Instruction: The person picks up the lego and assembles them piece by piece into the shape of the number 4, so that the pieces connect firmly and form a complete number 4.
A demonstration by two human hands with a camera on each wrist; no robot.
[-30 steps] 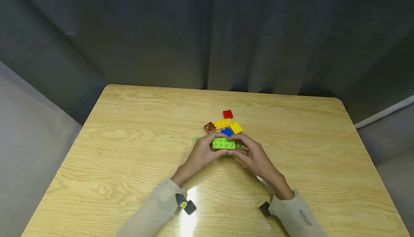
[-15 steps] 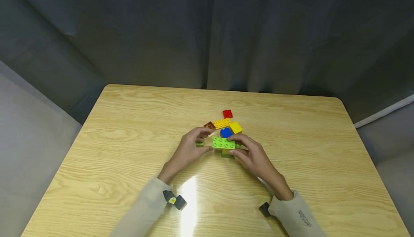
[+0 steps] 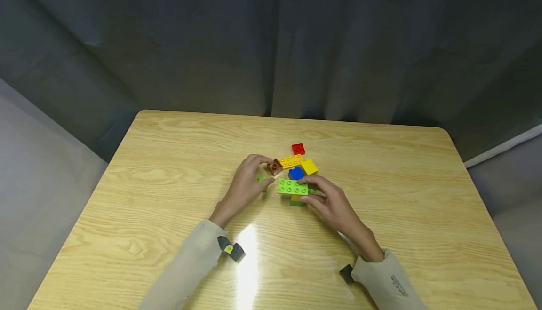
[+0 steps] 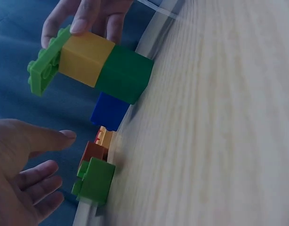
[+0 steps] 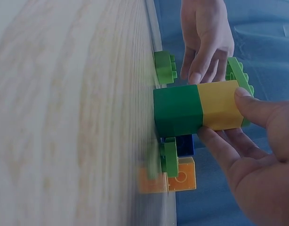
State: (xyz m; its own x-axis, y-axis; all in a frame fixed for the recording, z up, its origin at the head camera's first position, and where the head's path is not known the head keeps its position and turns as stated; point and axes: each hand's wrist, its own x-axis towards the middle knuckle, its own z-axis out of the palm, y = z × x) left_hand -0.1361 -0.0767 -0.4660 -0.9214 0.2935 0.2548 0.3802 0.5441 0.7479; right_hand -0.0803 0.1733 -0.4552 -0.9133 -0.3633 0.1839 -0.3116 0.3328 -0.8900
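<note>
Currently, upright stack (image 5: 201, 106) (dk-green block (image 5: 178, 111), yellow block (image 5: 222, 105), lime plate (image 3: 292, 187) w/ long axis approx. L–R) is pinched near its top by R grip (image 3: 332, 202). Brown brick (image 3: 274, 167) is sited just by fingertips of L grip (image 3: 243, 183), the nearer hand; contact can't be told. Nothing's held there, fingers parted. Wood bench (image 3: 148, 183) is backed by dk curtain (image 3: 211, 42).

- The left hand (image 3: 243, 184) no longer holds the lime-green eight-stud plate (image 3: 292, 187).
- Its fingertips (image 3: 266, 159) are now by the brown brick (image 3: 274, 167), beyond the plate's left end.
</note>
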